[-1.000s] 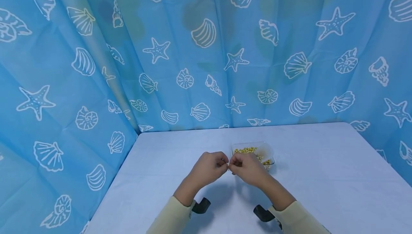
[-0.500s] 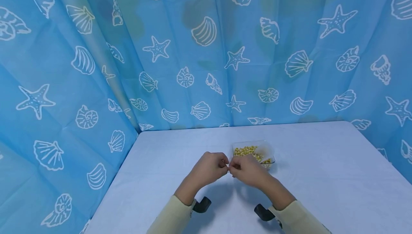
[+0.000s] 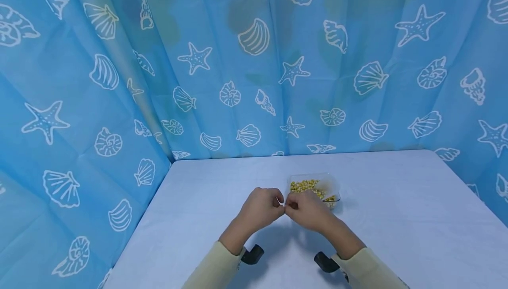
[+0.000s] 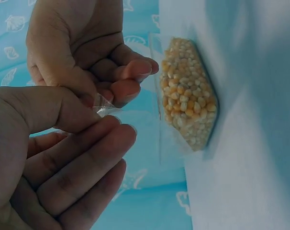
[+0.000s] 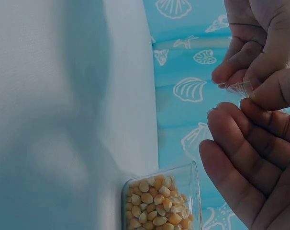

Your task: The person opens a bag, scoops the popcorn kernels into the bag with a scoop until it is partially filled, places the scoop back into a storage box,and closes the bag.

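Observation:
Close together in front of my body, both hands pinch a small piece of clear, crinkled plastic film [image 5: 240, 89]. My left hand [image 3: 259, 209] grips it between thumb and forefinger, its other fingers partly stretched out. From the opposite side my right hand [image 3: 307, 209] pinches the film too, thumb against forefinger. Most of the film is hidden by the fingertips in the head view. Just beyond the right hand stands a clear rectangular container [image 5: 196, 184] holding yellow corn kernels [image 4: 188, 98]; the right hand overlaps its near left part in the head view.
A white-covered table [image 3: 397, 218] lies under the hands. Behind it and on both sides hangs a blue curtain [image 3: 222, 24] printed with white shells and starfish. Black wrist mounts [image 3: 326, 262] sit at the cuffs of the pale sleeves [image 3: 216, 267].
Both hands stay nearly in place, still pinching the film. The right hand's fingers have drawn in a little closer, and the fingertips of the two hands now nearly meet.

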The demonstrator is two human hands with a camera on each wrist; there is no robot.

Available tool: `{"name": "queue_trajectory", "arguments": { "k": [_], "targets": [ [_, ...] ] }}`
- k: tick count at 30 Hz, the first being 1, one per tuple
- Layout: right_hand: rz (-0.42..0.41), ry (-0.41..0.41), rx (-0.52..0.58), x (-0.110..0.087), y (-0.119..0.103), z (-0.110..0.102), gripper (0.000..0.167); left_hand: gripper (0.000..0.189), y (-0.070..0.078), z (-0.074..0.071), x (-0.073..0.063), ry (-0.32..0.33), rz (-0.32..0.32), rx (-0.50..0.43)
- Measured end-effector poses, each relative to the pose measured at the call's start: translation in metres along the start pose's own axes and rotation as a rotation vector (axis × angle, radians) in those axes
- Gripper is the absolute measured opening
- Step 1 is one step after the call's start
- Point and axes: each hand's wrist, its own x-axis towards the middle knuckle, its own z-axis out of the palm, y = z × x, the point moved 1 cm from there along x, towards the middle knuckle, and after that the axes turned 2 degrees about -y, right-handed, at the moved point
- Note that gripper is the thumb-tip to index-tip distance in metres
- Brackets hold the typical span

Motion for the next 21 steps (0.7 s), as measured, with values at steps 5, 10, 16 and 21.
{"name": "queue_trajectory", "arguments": {
  "k": [5,10,16,21],
  "targets": [
    [-0.021,-0.008,-0.009,-0.0001,0.0005,-0.0001,0.012,0.007,0.0025,-0.001,-0.0011,0.005,0.051,0.047],
    [-0.044,-0.022,-0.017,-0.0003,0.0012,-0.0019,0.015,0.007,0.0051,0.0001,-0.0019,0.013,0.074,0.076],
    [-0.069,-0.036,-0.026,-0.0019,0.0011,-0.0055,0.014,0.007,0.0084,0.0012,-0.0023,0.03,0.11,0.126],
    [-0.079,-0.038,-0.046,-0.0032,0.0016,-0.0061,0.014,0.006,0.0085,0.0021,-0.0021,0.029,0.109,0.132]
  ]
}}
